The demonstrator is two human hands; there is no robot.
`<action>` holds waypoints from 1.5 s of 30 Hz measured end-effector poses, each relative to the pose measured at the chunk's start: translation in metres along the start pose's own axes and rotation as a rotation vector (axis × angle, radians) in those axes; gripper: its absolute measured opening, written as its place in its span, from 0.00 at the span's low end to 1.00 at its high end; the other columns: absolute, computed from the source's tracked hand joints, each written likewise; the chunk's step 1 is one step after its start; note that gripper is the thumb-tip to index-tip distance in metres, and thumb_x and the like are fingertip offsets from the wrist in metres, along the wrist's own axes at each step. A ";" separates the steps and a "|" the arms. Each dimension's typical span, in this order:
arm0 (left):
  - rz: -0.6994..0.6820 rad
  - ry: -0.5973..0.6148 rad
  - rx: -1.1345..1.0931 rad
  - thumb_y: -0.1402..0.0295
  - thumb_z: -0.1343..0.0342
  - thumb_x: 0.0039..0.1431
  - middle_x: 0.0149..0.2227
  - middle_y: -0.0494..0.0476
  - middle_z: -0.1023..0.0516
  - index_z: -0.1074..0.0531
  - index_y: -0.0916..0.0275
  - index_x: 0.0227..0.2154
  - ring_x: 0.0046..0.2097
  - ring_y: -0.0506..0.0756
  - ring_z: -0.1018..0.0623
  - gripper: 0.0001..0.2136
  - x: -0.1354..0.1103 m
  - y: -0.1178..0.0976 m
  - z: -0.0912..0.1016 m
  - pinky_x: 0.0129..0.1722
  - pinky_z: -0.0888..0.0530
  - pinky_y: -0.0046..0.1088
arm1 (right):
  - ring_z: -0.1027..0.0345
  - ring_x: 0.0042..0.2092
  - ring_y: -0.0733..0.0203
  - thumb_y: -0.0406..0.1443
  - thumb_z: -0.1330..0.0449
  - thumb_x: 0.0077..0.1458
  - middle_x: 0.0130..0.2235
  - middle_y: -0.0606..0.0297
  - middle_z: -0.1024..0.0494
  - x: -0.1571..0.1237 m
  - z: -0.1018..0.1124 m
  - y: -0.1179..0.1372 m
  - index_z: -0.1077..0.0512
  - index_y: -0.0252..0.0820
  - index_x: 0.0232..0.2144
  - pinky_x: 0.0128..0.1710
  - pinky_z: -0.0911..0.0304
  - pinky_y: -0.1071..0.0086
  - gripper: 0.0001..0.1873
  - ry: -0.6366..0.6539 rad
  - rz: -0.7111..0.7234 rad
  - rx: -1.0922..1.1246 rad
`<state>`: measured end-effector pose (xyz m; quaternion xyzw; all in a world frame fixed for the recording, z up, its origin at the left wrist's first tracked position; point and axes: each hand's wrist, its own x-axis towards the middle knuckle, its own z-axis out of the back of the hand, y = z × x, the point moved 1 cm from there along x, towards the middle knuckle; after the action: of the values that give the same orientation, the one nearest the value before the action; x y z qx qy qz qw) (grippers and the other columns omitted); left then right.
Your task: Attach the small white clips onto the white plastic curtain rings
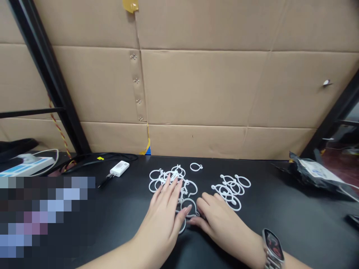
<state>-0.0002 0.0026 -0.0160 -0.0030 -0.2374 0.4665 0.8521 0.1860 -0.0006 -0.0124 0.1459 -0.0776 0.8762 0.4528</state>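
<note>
White plastic rings with small knobs or eyelets lie on the black table. My left hand [165,215] rests with its fingers stretched out over the front of a loose pile of rings [175,174], covering some of them. My right hand [220,216] is curled beside the pile, its fingers and thumb closed at the knobbed end of one white ring [188,199]; the exact grip is partly hidden. Another ring [183,227] shows partly below my left thumb. Right of the pile lies a second group of rings [228,195]. A single ring [201,167] lies apart at the back.
A cardboard wall [202,86] closes off the back of the black table [120,213]. At the left are a white adapter [120,168], cables and a power strip [36,165]. A plastic-wrapped package [316,172] lies at the right. A watch [272,243] is on my right wrist.
</note>
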 end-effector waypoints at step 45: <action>-0.018 0.009 -0.090 0.59 0.59 0.66 0.64 0.59 0.42 0.45 0.62 0.61 0.66 0.61 0.48 0.23 0.000 -0.001 0.000 0.60 0.40 0.48 | 0.37 0.29 0.58 0.39 0.52 0.64 0.28 0.64 0.28 0.020 0.002 -0.010 0.33 0.41 0.29 0.34 0.47 0.63 0.14 -0.005 0.310 -0.306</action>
<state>0.0003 0.0022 -0.0158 -0.0411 -0.2543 0.4477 0.8563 0.1832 0.0201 -0.0036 0.0641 -0.2321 0.9129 0.3295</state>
